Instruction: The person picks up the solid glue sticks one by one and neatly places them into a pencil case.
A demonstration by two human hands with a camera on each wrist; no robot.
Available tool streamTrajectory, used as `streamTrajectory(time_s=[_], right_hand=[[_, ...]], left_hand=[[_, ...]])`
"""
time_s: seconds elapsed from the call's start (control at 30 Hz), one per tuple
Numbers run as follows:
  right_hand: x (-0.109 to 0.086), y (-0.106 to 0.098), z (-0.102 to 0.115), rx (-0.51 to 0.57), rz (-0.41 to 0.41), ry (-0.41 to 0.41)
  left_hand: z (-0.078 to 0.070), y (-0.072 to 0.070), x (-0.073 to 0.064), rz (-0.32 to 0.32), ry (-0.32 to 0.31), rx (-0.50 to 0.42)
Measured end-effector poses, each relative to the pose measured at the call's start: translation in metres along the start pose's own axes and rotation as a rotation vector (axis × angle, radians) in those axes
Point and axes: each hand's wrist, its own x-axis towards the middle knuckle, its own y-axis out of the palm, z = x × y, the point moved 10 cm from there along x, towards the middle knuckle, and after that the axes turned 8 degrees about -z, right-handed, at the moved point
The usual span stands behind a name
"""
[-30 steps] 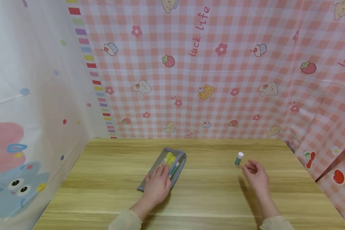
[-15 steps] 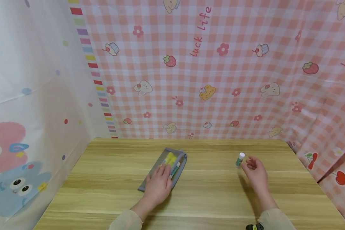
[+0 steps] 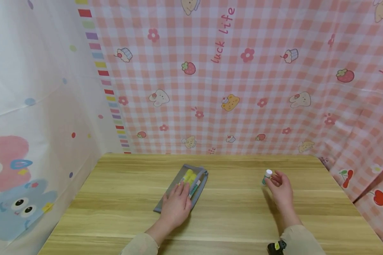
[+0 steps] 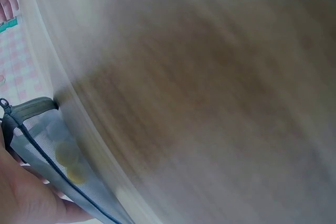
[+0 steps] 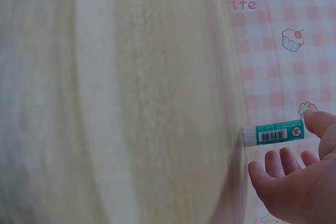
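Observation:
A grey mesh zip pouch (image 3: 167, 194) lies on the table at centre-left. Through its mesh show yellow items (image 3: 188, 176) and a white-and-green tube (image 3: 194, 187). My left hand (image 3: 176, 209) rests on the pouch, fingers extended across it; the left wrist view shows the zip (image 4: 44, 153) beside the palm. To the right, a small glue stick (image 3: 265, 180) with a white cap and green label stands upright. My right hand (image 3: 282, 193) is close around it. In the right wrist view, the thumb and loosely bent fingers (image 5: 273, 163) lie on either side of the glue stick (image 5: 278, 132), the fingers apart from it.
The wooden table (image 3: 229, 219) meets a pink checked cloth (image 3: 210, 117) at the back. A white cloth (image 3: 60, 106) hangs on the left. A small black device (image 3: 276, 247) sits at my right sleeve.
My right hand has moved left toward the glue stick, bringing the thumb nearer to it. The left hand and pouch stay in place. The head view has shifted very slightly.

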Motion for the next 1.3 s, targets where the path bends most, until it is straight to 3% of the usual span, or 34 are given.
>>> streamTrajectory(time_s=[0.4,0.77,0.97,1.3], right_hand=[[0.001,0.004,0.000,0.135,-0.062,-0.038],[0.005,0.005,-0.008,-0.006,-0.069,0.043],[0.004,0.007,-0.009,-0.045,-0.061,0.029],[-0.003,0.021,-0.005,0.051,0.011,0.072]], left_hand=[[-0.001,-0.001,0.000,-0.008,0.010,0.003],[-0.001,-0.002,-0.001,-0.008,0.013,0.003],[0.000,-0.001,-0.001,-0.002,0.003,0.003],[-0.001,-0.002,-0.001,-0.011,0.001,0.000]])
